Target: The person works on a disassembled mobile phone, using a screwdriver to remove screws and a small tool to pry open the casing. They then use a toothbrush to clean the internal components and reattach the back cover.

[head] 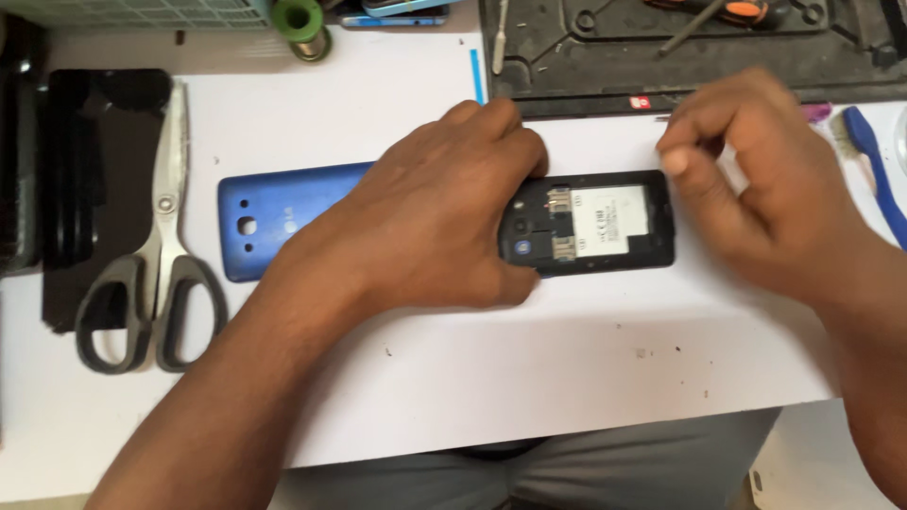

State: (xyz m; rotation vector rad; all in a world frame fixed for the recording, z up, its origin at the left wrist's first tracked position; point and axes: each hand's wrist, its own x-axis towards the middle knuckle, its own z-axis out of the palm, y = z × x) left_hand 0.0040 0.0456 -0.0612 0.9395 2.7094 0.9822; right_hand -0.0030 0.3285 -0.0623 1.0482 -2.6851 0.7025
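Nearest the bottom edge of the frame I see grey trousers [567, 472] below the white table [529, 378]. Just above, at frame centre, my left hand [425, 222] lies palm down over the left end of an opened black phone [605, 227], its fingers [491, 123] curled over the phone's far edge and pressing it to the table; the back is off, showing a white label and metal slots inside. Touching the phone's right end from above, my right hand [756, 179] hovers at centre right, thumb and forefinger pinched together; it is blurred, and I cannot tell whether anything sits between the fingertips. Left of my left hand, partly under the wrist, lies the blue back cover [283, 222], flat on the table. Further left rest grey-handled scissors [156, 274], blades pointing up the frame, lying partly on a black slab [94, 170]. At upper right is a dark work mat [680, 57] with tools on it, a blue brush [874, 161] at the right edge, and a green spool [300, 21] at top centre-left.
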